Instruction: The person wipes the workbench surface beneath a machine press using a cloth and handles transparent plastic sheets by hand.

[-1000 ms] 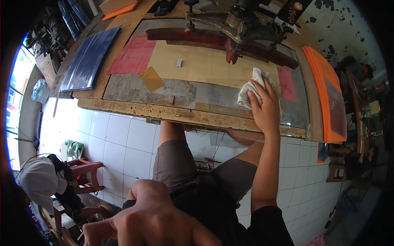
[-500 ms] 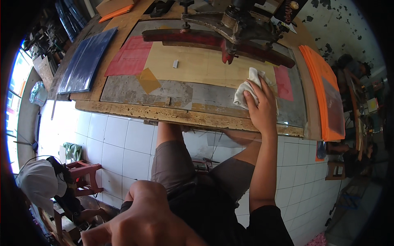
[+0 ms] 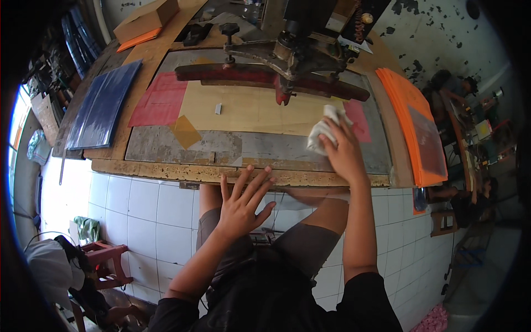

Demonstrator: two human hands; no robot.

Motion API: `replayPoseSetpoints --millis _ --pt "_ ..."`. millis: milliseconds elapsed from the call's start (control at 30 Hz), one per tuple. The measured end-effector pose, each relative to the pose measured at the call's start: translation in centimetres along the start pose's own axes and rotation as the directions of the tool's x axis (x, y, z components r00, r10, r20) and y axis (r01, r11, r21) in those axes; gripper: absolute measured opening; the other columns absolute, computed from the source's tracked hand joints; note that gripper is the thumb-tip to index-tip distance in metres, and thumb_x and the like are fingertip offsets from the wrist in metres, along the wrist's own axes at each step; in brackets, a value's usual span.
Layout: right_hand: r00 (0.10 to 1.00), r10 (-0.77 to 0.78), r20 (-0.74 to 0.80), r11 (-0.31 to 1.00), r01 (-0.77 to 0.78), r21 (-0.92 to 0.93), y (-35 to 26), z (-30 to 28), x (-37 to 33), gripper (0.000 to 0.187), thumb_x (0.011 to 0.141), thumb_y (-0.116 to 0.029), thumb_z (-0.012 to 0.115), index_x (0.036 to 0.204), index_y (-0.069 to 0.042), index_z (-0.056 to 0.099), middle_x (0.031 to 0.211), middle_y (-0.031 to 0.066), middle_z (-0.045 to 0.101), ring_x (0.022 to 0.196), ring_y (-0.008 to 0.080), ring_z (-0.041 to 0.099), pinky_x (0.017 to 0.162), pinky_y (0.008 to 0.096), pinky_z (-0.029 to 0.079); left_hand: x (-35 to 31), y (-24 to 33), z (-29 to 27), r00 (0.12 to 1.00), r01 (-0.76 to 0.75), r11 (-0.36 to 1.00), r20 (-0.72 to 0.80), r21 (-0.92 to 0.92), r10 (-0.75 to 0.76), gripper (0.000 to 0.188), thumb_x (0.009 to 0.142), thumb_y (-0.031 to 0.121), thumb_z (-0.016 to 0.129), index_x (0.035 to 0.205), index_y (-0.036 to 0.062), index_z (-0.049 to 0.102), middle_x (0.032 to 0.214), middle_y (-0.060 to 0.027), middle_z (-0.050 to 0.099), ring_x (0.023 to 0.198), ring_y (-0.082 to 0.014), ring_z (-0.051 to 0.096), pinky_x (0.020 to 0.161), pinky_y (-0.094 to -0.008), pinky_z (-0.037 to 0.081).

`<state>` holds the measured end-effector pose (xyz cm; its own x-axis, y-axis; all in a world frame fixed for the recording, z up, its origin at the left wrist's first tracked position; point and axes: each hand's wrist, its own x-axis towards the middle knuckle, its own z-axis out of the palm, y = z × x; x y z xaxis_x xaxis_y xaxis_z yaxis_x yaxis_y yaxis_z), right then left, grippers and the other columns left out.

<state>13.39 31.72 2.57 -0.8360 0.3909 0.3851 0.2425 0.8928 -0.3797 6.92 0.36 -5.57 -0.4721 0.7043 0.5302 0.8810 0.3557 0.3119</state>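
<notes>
My right hand (image 3: 344, 148) is closed on a crumpled white cloth (image 3: 322, 134), which rests on the press bed at its right side. Fingers spread, my left hand (image 3: 243, 200) reaches the worn wooden front edge (image 3: 232, 174) of the table and holds nothing. Across the grey metal bed (image 3: 166, 145) lies a pale yellow sheet (image 3: 243, 113). Pink-red sheets (image 3: 160, 97) flank it, and a tan square piece (image 3: 185, 132) overlaps its lower left corner. A small white tab (image 3: 218, 109) sits on the yellow sheet. Above it hangs the dark red bar (image 3: 227, 73) of a press.
Blue plastic-covered sheets (image 3: 102, 105) lie on the table's left, a stack of orange plastic packs (image 3: 412, 127) on its right. A cardboard box (image 3: 145, 19) stands at the far left. Below left are a red stool (image 3: 108, 257) and a person in a white cap (image 3: 48, 268). More people sit at the right.
My left hand has moved from near my chest forward to the table's front edge, fingers now spread. The right hand stays on the cloth. The view has shifted slightly.
</notes>
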Motion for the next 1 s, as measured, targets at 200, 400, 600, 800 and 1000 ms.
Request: replayPoseSetpoints --millis 200,400,600,800,1000 --pt "0.999 -0.044 -0.012 0.993 0.042 -0.111 -3.7 2.4 -2.1 0.048 0.105 -0.029 0.072 0.147 -0.009 0.064 0.163 0.0233 0.052 0.151 0.0445 0.049 0.124 0.0553 0.042 -0.1 0.5 1.3 0.998 0.045 0.999 -0.042 -0.009 -0.045 0.060 0.096 0.040 0.076 0.153 0.0233 0.064 0.168 0.0049 0.054 0.161 -0.0291 0.039 0.132 -0.0705 0.000" --pt "0.978 -0.176 0.108 0.984 0.174 0.030 -2.8 0.1 -1.1 0.046 0.105 -0.026 0.072 0.148 -0.009 0.066 0.167 0.0186 0.049 0.154 0.0424 0.047 0.126 0.0547 0.040 -0.8 0.0 1.1 0.998 0.036 0.999 -0.049 0.040 -0.034 0.060 0.096 0.039 0.076 0.152 0.0238 0.065 0.168 0.0037 0.054 0.161 -0.0292 0.040 0.132 -0.0704 0.000" --pt "0.930 -0.350 0.112 0.933 0.336 0.128 -8.8 3.2 -2.0 0.039 0.107 -0.018 0.068 0.144 -0.009 0.067 0.167 0.0219 0.046 0.152 0.0462 0.047 0.125 0.0547 0.042 -1.1 0.0 1.8 0.998 0.055 0.998 -0.032 -0.013 -0.056 0.061 0.095 0.038 0.076 0.153 0.0232 0.064 0.162 0.0024 0.058 0.161 -0.0291 0.040 0.132 -0.0700 0.003" --pt "0.992 -0.099 0.079 0.995 0.098 0.021 -8.5 4.6 2.8 0.040 0.103 -0.019 0.072 0.142 -0.011 0.071 0.164 0.0166 0.053 0.147 0.0416 0.053 0.126 0.0539 0.041 -0.1 0.7 0.7 0.999 0.013 0.999 -0.041 0.031 -0.012 0.060 0.092 0.035 0.079 0.149 0.0214 0.067 0.153 -0.0019 0.063 0.159 -0.0306 0.042 0.131 -0.0712 0.005" --pt "0.882 -0.440 0.170 0.880 0.386 0.276 -10.5 4.4 0.4 0.040 0.105 -0.020 0.071 0.144 -0.013 0.071 0.164 0.0154 0.054 0.149 0.0403 0.052 0.126 0.0519 0.041 -1.1 0.0 1.6 0.998 0.068 0.998 -0.016 0.016 -0.068 0.063 0.095 0.037 0.076 0.156 0.0252 0.062 0.165 0.0032 0.055 0.161 -0.0270 0.040 0.132 -0.0697 0.006"
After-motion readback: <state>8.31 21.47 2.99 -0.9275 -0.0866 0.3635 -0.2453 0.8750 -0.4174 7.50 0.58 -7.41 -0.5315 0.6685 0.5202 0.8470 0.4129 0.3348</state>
